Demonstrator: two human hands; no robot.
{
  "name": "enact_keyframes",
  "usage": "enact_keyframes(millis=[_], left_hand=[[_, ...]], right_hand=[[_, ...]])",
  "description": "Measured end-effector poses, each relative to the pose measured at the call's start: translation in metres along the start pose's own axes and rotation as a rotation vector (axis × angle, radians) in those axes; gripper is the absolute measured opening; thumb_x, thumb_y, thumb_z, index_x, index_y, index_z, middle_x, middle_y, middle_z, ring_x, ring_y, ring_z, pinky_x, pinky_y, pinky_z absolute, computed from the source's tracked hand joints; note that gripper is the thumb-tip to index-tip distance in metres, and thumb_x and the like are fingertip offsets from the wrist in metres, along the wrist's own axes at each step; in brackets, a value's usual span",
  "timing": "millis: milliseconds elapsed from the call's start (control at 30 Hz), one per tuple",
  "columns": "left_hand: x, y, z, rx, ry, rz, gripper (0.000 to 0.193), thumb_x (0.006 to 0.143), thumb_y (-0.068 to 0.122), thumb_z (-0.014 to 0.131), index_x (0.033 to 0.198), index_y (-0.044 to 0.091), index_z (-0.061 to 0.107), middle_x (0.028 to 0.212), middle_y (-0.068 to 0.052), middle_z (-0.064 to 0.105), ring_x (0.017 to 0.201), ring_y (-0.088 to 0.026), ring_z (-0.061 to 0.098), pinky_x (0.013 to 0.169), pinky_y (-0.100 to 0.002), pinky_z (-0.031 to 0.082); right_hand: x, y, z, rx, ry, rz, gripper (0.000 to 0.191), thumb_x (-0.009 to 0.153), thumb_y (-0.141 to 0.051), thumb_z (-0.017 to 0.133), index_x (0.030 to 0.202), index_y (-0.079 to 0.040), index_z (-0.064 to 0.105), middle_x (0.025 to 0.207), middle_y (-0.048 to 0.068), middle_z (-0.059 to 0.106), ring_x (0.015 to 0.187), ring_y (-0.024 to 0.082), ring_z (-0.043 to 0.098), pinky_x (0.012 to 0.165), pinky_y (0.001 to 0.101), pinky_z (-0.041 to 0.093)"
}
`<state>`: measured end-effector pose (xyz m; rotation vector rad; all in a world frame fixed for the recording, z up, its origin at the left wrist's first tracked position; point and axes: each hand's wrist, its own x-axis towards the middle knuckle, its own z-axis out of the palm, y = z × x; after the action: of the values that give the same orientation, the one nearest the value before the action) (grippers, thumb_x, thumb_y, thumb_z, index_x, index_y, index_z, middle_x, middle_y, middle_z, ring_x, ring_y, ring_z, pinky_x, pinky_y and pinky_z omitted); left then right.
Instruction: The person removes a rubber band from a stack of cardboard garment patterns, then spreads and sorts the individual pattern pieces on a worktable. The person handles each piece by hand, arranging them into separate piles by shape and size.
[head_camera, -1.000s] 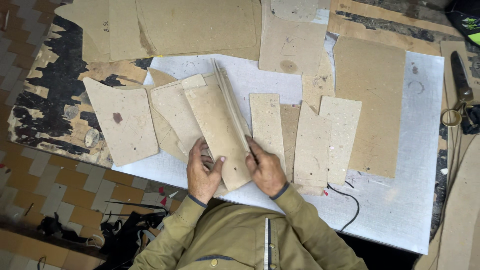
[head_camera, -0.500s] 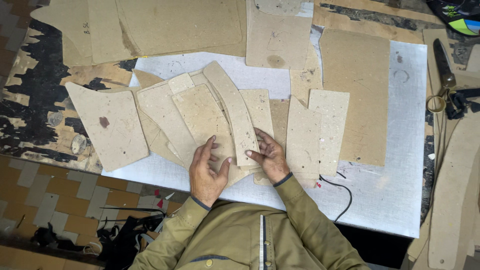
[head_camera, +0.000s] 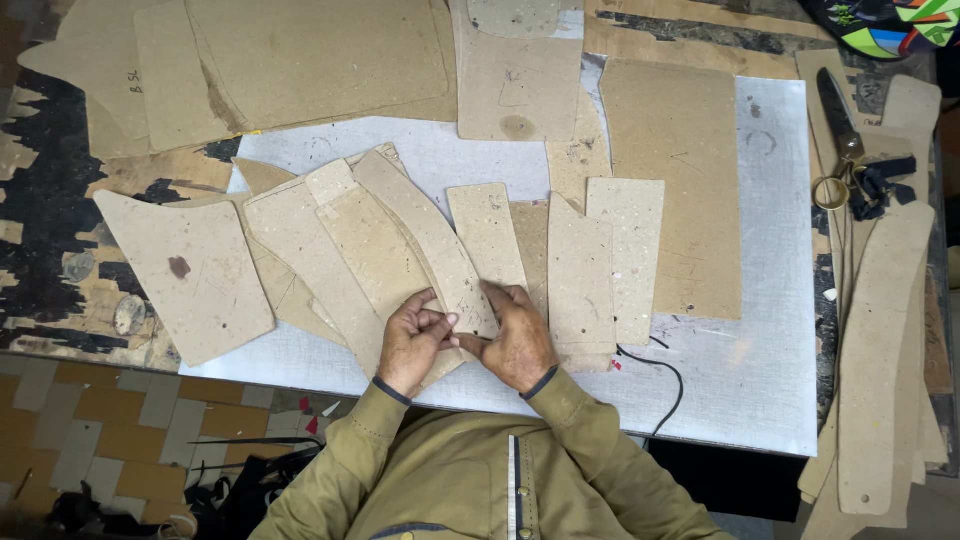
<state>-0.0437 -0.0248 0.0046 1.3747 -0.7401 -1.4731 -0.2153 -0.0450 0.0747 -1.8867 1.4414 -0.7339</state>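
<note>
A fan of tan cardboard pattern pieces (head_camera: 340, 250) lies on a grey metal sheet (head_camera: 770, 390) on the worktable. My left hand (head_camera: 412, 342) pinches the near end of a long curved strip (head_camera: 430, 240) lying on top of the fan. My right hand (head_camera: 517, 338) grips the same end of that strip from the right. Just right of my hands lie a narrow rectangular piece (head_camera: 486, 235) and two taller pieces (head_camera: 600, 265).
Large cardboard sheets (head_camera: 300, 60) cover the far side of the table. Scissors (head_camera: 838, 135) lie at the right edge beside long curved strips (head_camera: 880, 350). A black cord (head_camera: 668, 385) crosses the sheet near my right arm. Tiled floor shows at lower left.
The curved strip, raised on edge a second ago, now lies flat over the fan. Both hands have drawn together at its near end.
</note>
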Motion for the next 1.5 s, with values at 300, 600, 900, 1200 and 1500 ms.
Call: enact_keyframes(millis=[300,600,900,1200,1500], left_hand=[[-0.008,0.015,0.007,0.153,0.034,0.060,0.040,0.096,0.010,0.066,0.133,-0.003,0.057,0.079,-0.009,0.070,0.069,-0.014,0.070,0.061,-0.027,0.062],[-0.011,0.035,0.006,0.193,0.004,-0.028,0.043,0.099,0.010,0.057,0.138,-0.001,0.042,0.083,-0.014,0.075,0.070,-0.018,0.074,0.060,-0.030,0.064],[-0.008,0.028,-0.009,0.222,-0.090,0.013,0.061,0.093,0.003,0.065,0.145,0.003,0.032,0.097,-0.014,0.076,0.083,-0.017,0.073,0.069,-0.030,0.063],[-0.009,0.023,-0.007,0.059,-0.242,0.042,0.061,0.092,-0.006,0.058,0.141,0.008,0.024,0.113,-0.019,0.073,0.103,-0.020,0.072,0.084,-0.035,0.064],[-0.020,0.025,-0.003,0.137,-0.228,0.175,0.050,0.091,-0.001,0.064,0.136,0.007,0.044,0.103,-0.019,0.075,0.097,-0.019,0.075,0.084,-0.035,0.065]], right_hand=[[0.009,0.031,-0.010,0.123,0.105,-0.017,0.037,0.085,-0.012,0.079,0.119,-0.001,0.068,0.102,0.018,0.075,0.090,0.029,0.077,0.080,0.0385,0.062],[0.002,0.062,-0.040,1.087,0.148,0.157,0.028,0.101,-0.003,0.053,0.129,-0.006,0.049,0.109,0.012,0.072,0.085,0.019,0.075,0.069,0.0331,0.065],[-0.015,0.032,-0.031,1.010,-0.026,0.100,0.052,0.091,0.009,0.058,0.139,-0.005,0.044,0.114,0.015,0.073,0.106,0.021,0.071,0.089,0.0367,0.063],[-0.021,0.006,-0.005,0.160,-0.024,0.047,0.054,0.084,-0.009,0.080,0.131,0.001,0.056,0.120,0.025,0.066,0.107,0.034,0.068,0.091,0.0416,0.056],[-0.012,0.057,-0.010,0.492,0.039,-0.002,0.026,0.098,-0.001,0.062,0.124,-0.002,0.061,0.113,0.017,0.074,0.107,0.025,0.071,0.094,0.0361,0.059]])
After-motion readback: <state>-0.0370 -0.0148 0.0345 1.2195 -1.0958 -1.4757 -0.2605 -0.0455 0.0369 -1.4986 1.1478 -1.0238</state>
